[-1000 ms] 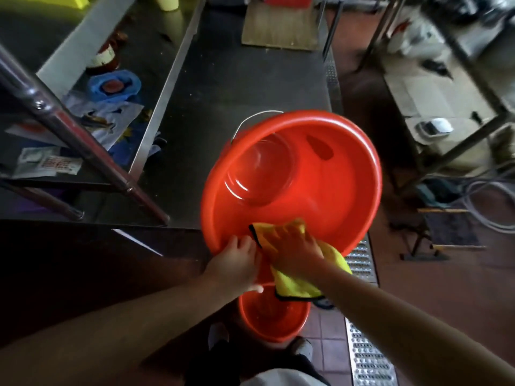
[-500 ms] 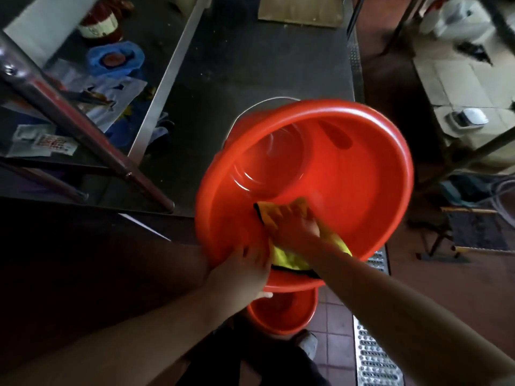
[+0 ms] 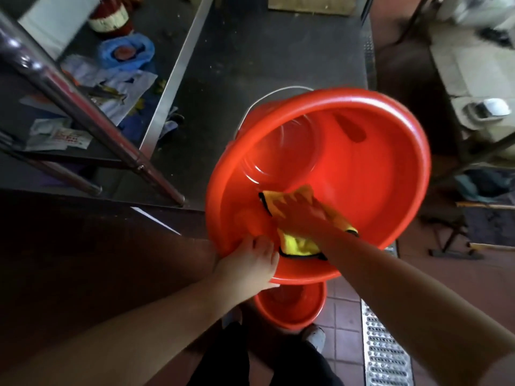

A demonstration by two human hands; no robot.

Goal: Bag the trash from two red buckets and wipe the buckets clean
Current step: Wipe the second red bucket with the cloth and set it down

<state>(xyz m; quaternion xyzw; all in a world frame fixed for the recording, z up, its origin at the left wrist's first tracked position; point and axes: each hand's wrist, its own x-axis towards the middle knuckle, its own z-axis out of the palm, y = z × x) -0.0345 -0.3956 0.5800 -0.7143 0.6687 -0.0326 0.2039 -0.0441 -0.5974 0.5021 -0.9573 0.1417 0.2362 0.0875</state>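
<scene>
Red, glossy plastic fills the middle of the view: a round bucket (image 3: 362,168) is tipped so its wide mouth faces up toward the camera, with a smooth rolled rim, a circular bottom seen deep inside, and a thin wire handle (image 3: 274,93) arching behind its far edge. The left hand (image 3: 246,267) grasps the near rim, fingers curled over the lip and thumb beneath it. The right hand (image 3: 302,215) is inside the bucket, fingers spread flat and pressing a soft yellow cloth (image 3: 295,242) with dark edging against the near inner wall; the cloth bunches under the palm and drapes toward the rim.

Directly below the tilted bucket, a second red bucket (image 3: 289,307) stands upright on the reddish tiled floor (image 3: 342,307), just in front of the person's shoes, its mouth partly hidden by the first. A perforated metal drain grate (image 3: 384,352) runs along the floor to the right. To the left is a dull steel table (image 3: 250,51) with a slanted tubular metal bar (image 3: 83,107) across it, and crumpled blue plastic (image 3: 125,52) and papers lie in a recess beyond.
</scene>
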